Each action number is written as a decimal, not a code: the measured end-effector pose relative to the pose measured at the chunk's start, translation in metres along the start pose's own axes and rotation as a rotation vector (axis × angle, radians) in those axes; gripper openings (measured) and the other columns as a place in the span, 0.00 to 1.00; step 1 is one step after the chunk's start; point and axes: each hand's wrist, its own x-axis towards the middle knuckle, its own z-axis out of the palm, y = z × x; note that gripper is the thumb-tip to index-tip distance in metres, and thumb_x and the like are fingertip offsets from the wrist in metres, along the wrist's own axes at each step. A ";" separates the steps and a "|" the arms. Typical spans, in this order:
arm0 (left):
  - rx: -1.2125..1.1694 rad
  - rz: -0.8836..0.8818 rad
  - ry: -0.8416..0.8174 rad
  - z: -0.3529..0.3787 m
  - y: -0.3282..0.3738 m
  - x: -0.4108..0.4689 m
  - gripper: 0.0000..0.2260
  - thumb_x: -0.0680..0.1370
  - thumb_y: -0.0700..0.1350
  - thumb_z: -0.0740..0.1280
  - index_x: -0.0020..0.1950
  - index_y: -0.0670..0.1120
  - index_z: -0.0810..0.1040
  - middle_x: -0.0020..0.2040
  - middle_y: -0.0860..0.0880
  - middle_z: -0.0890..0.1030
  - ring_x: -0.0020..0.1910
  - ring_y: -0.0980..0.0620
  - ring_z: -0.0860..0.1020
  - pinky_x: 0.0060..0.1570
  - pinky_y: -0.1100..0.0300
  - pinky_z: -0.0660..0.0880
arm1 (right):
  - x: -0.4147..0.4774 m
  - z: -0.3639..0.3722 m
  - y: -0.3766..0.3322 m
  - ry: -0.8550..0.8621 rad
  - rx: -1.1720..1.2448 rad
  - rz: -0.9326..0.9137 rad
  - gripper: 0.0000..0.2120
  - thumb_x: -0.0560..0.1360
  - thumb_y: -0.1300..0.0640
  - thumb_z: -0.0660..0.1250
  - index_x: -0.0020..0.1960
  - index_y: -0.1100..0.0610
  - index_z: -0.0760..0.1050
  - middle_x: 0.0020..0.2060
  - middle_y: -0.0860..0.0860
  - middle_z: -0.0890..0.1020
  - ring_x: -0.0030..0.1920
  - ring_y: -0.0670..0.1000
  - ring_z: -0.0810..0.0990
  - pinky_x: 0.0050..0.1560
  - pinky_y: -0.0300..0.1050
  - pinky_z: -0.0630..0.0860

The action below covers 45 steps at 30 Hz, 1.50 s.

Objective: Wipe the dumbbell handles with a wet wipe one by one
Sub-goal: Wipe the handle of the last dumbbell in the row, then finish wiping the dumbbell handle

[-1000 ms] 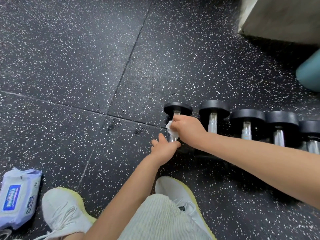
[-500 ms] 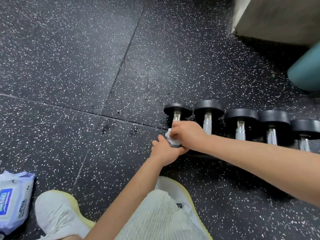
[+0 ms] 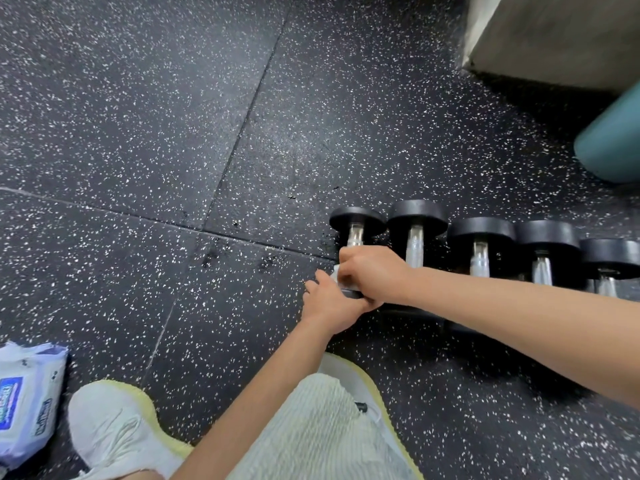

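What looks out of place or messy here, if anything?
Nothing much. The dumbbells sit in an even row, and nothing is spilled. Only the wipes pack looks rough: it lies crumpled on the floor at the lower left, its top edge ragged. The right hand grips a wipe on the leftmost handle.

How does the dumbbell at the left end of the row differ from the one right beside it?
The end dumbbell has its handle wrapped by the right hand with a white wipe; the second dumbbell has a bare, untouched handle. The end dumbbell's head looks smaller than the second's. Both have black heads and shiny handles.
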 end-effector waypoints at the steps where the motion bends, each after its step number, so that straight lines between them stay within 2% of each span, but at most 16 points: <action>1: 0.010 0.007 0.006 0.001 0.001 0.000 0.56 0.64 0.69 0.78 0.79 0.41 0.53 0.73 0.39 0.64 0.74 0.38 0.66 0.70 0.45 0.69 | -0.003 0.001 -0.001 -0.040 0.001 -0.043 0.05 0.69 0.60 0.71 0.41 0.51 0.82 0.40 0.44 0.72 0.38 0.50 0.75 0.31 0.43 0.66; 3: 0.028 0.018 0.011 0.002 0.002 0.000 0.56 0.64 0.70 0.77 0.78 0.41 0.54 0.72 0.40 0.65 0.73 0.38 0.66 0.70 0.45 0.69 | -0.003 -0.003 0.003 -0.063 -0.021 -0.061 0.05 0.69 0.59 0.70 0.42 0.51 0.81 0.40 0.44 0.71 0.38 0.49 0.75 0.31 0.44 0.67; 6: 0.024 0.006 -0.016 0.003 0.002 0.002 0.63 0.63 0.74 0.75 0.82 0.42 0.47 0.78 0.39 0.59 0.78 0.37 0.61 0.73 0.44 0.67 | 0.012 -0.018 0.009 0.017 -0.064 0.046 0.03 0.72 0.58 0.69 0.44 0.52 0.82 0.43 0.46 0.72 0.42 0.50 0.75 0.31 0.43 0.61; 12: 0.027 -0.001 -0.055 0.002 0.002 0.004 0.65 0.64 0.74 0.75 0.83 0.42 0.43 0.80 0.39 0.55 0.79 0.37 0.59 0.74 0.43 0.66 | 0.022 -0.012 -0.006 0.129 -0.150 0.318 0.05 0.75 0.63 0.68 0.51 0.57 0.77 0.50 0.52 0.73 0.47 0.53 0.75 0.30 0.47 0.68; 16: 0.035 0.000 -0.046 0.002 0.003 0.007 0.58 0.66 0.68 0.77 0.81 0.42 0.48 0.77 0.39 0.59 0.76 0.38 0.63 0.71 0.44 0.68 | 0.011 -0.002 -0.016 0.082 -0.063 0.198 0.05 0.77 0.59 0.65 0.50 0.58 0.79 0.49 0.51 0.72 0.49 0.55 0.75 0.36 0.50 0.72; 20: 0.057 0.031 -0.098 -0.008 -0.004 -0.003 0.57 0.66 0.68 0.78 0.80 0.42 0.52 0.75 0.41 0.61 0.75 0.40 0.65 0.72 0.45 0.68 | -0.001 -0.011 -0.014 -0.076 0.050 0.070 0.06 0.74 0.60 0.67 0.48 0.52 0.81 0.44 0.44 0.68 0.46 0.53 0.77 0.39 0.49 0.73; 23: 0.058 0.084 -0.111 -0.037 -0.009 -0.019 0.55 0.68 0.64 0.79 0.83 0.43 0.52 0.78 0.42 0.60 0.76 0.41 0.65 0.74 0.46 0.67 | -0.013 -0.025 -0.019 -0.037 0.174 0.109 0.05 0.75 0.60 0.68 0.47 0.53 0.81 0.44 0.45 0.70 0.46 0.54 0.78 0.42 0.48 0.73; 26: 0.026 0.173 -0.057 -0.086 0.004 -0.038 0.48 0.72 0.55 0.80 0.83 0.47 0.55 0.77 0.44 0.68 0.72 0.44 0.72 0.70 0.49 0.72 | -0.017 -0.059 -0.030 0.168 0.495 0.274 0.05 0.79 0.59 0.66 0.49 0.55 0.82 0.47 0.48 0.75 0.49 0.53 0.78 0.50 0.50 0.74; 28: 0.052 0.232 -0.010 -0.128 0.022 -0.056 0.41 0.74 0.47 0.79 0.82 0.48 0.61 0.69 0.46 0.76 0.64 0.47 0.78 0.62 0.54 0.77 | -0.015 -0.093 -0.045 0.294 0.655 0.328 0.06 0.80 0.56 0.67 0.49 0.54 0.83 0.47 0.49 0.77 0.49 0.51 0.78 0.52 0.49 0.74; 30: 0.054 0.292 0.034 -0.172 0.044 -0.083 0.34 0.74 0.40 0.79 0.78 0.46 0.68 0.59 0.48 0.82 0.56 0.51 0.81 0.54 0.58 0.80 | -0.016 -0.131 -0.063 0.395 0.739 0.317 0.05 0.79 0.55 0.69 0.49 0.53 0.83 0.46 0.48 0.77 0.47 0.48 0.77 0.50 0.47 0.72; 33: 0.079 0.383 0.128 -0.234 0.074 -0.133 0.25 0.74 0.35 0.77 0.70 0.46 0.76 0.51 0.51 0.85 0.42 0.57 0.82 0.42 0.65 0.79 | -0.014 -0.192 -0.090 0.514 0.794 0.224 0.04 0.78 0.57 0.70 0.49 0.55 0.84 0.40 0.43 0.78 0.41 0.44 0.75 0.44 0.42 0.68; 36: 0.077 0.454 0.253 -0.280 0.088 -0.191 0.22 0.74 0.34 0.76 0.66 0.48 0.79 0.46 0.54 0.83 0.35 0.65 0.80 0.35 0.72 0.74 | -0.015 -0.253 -0.122 0.546 0.883 0.109 0.04 0.78 0.61 0.70 0.48 0.56 0.84 0.36 0.43 0.80 0.38 0.44 0.76 0.43 0.42 0.72; 39: 0.036 0.529 0.427 -0.308 0.089 -0.250 0.22 0.74 0.36 0.78 0.65 0.50 0.80 0.42 0.55 0.82 0.35 0.62 0.79 0.33 0.71 0.73 | -0.024 -0.309 -0.154 0.558 0.938 0.024 0.05 0.77 0.62 0.70 0.45 0.55 0.83 0.35 0.48 0.82 0.36 0.46 0.77 0.42 0.52 0.78; 41: 0.016 0.582 0.539 -0.318 0.089 -0.293 0.17 0.74 0.38 0.78 0.61 0.49 0.81 0.38 0.55 0.81 0.29 0.66 0.75 0.29 0.71 0.70 | -0.044 -0.346 -0.176 0.542 0.961 -0.034 0.06 0.77 0.61 0.70 0.42 0.54 0.82 0.35 0.51 0.82 0.35 0.48 0.78 0.46 0.56 0.81; 43: -0.009 0.629 0.587 -0.323 0.092 -0.327 0.13 0.75 0.39 0.78 0.57 0.47 0.82 0.39 0.52 0.82 0.28 0.64 0.74 0.31 0.67 0.70 | -0.068 -0.375 -0.191 0.510 1.012 -0.087 0.05 0.77 0.58 0.71 0.42 0.55 0.83 0.37 0.53 0.83 0.37 0.49 0.80 0.51 0.59 0.83; 45: -0.049 0.674 0.598 -0.320 0.101 -0.361 0.11 0.75 0.40 0.78 0.55 0.48 0.84 0.40 0.50 0.84 0.34 0.59 0.76 0.36 0.62 0.70 | -0.107 -0.399 -0.199 0.491 1.050 -0.127 0.08 0.76 0.53 0.73 0.46 0.58 0.84 0.40 0.56 0.85 0.40 0.50 0.82 0.54 0.56 0.82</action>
